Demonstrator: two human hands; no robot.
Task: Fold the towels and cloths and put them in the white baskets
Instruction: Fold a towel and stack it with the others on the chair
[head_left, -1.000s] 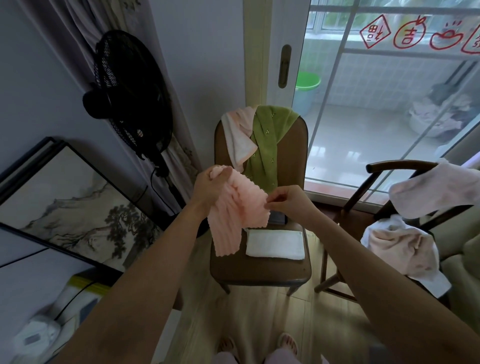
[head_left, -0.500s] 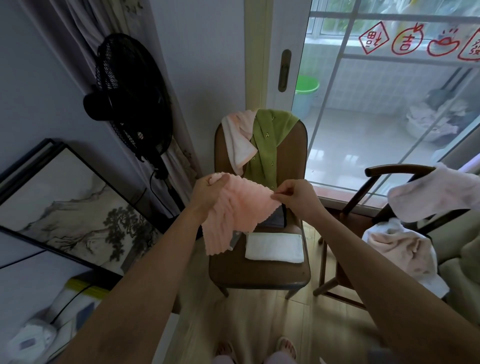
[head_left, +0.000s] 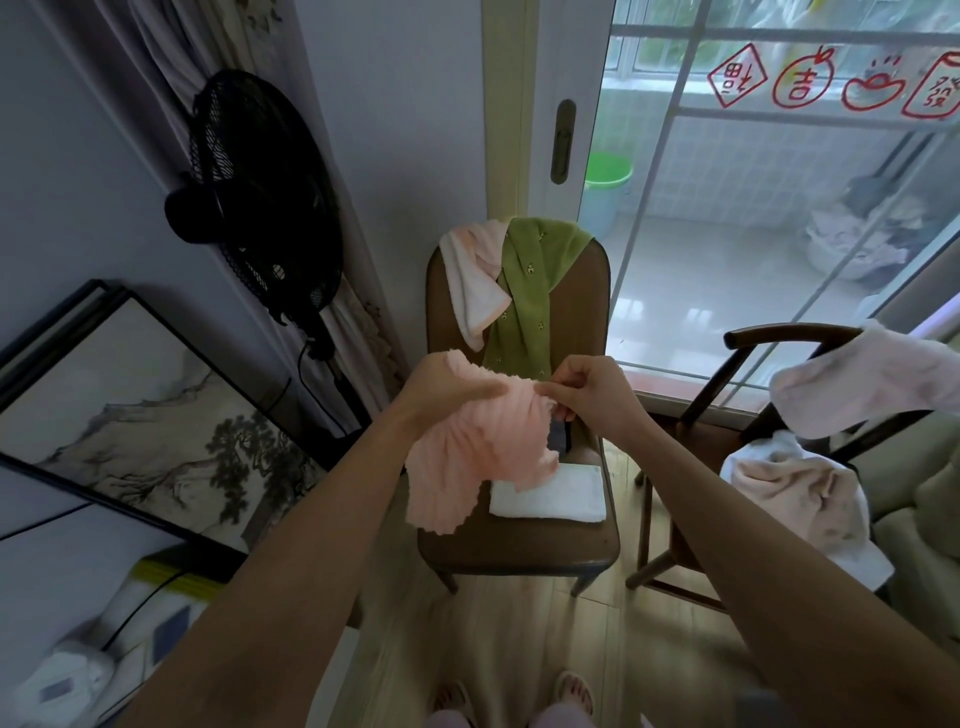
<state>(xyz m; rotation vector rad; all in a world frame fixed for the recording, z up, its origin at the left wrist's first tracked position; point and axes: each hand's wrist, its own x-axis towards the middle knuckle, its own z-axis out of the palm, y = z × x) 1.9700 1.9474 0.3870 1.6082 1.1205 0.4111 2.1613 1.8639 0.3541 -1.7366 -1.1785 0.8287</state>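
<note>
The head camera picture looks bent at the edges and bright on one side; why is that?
Head view: the wide-angle lens bows the door frame and stretches the forearms; daylight through the glass door glares off the balcony floor, leaving the fan side dim; the pink cloth is slightly soft between the hands.

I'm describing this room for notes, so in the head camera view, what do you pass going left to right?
Framed painting → black fan → left hand → right hand → wooden armchair with pale towels.

right hand (head_left: 597, 400) has drawn the pink cloth (head_left: 478, 447) (bunched) toward left hand (head_left: 447, 395).
</note>
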